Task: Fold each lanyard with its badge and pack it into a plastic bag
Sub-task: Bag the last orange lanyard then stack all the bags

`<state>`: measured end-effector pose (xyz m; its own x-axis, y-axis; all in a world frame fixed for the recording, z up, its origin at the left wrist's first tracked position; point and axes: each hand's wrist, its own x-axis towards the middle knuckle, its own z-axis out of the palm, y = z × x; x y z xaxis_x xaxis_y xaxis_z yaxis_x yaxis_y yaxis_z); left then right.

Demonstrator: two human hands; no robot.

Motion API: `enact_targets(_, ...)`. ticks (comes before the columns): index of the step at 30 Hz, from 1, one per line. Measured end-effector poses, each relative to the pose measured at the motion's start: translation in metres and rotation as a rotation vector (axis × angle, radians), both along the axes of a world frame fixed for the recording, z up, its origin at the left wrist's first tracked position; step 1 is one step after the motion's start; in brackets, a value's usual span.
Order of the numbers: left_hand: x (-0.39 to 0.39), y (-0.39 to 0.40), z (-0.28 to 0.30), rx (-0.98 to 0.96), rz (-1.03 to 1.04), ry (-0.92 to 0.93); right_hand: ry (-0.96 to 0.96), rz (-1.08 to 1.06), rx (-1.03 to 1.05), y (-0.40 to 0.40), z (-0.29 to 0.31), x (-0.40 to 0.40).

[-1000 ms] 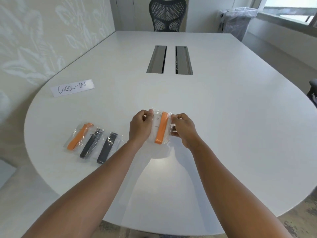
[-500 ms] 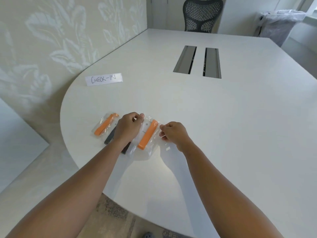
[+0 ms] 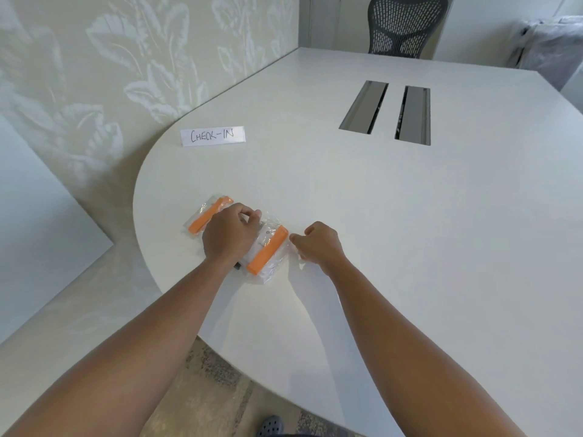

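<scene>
A clear plastic bag (image 3: 273,266) with a folded orange lanyard (image 3: 267,250) and a white badge inside lies on the white table (image 3: 410,231) near its left edge. My left hand (image 3: 228,236) grips the bag's upper left corner with curled fingers. My right hand (image 3: 318,244) is at the bag's right edge, fingers curled and pinching the plastic. Just left lies another packed bag with an orange lanyard (image 3: 208,216). My left hand hides further packed bags; only a dark tip (image 3: 236,265) shows below it.
A paper sign reading CHECK-IN (image 3: 213,136) stands further back on the left. Two cable slots (image 3: 386,111) are set into the table's middle. A mesh chair (image 3: 407,23) and a lined bin (image 3: 549,48) stand beyond the far end. The patterned wall runs along the left.
Both hands have carried the bagged orange lanyard from the table's middle to the left and set it down beside the row of packed bags. My view has turned left with it.
</scene>
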<state>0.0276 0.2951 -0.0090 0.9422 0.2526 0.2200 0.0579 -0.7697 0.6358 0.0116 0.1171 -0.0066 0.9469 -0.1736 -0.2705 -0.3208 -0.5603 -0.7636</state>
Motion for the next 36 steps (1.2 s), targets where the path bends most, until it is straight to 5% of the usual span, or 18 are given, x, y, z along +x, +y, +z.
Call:
enact_targets(19, 0.014, 0.044, 0.015, -0.035, 0.097, -0.148, 0.054, -0.054, -0.044, 0.017, 0.009, -0.001)
enact_targets(36, 0.073, 0.116, 0.005, 0.01, -0.128, 0.477, 0.094, -0.283, -0.06, 0.071, 0.017, -0.015)
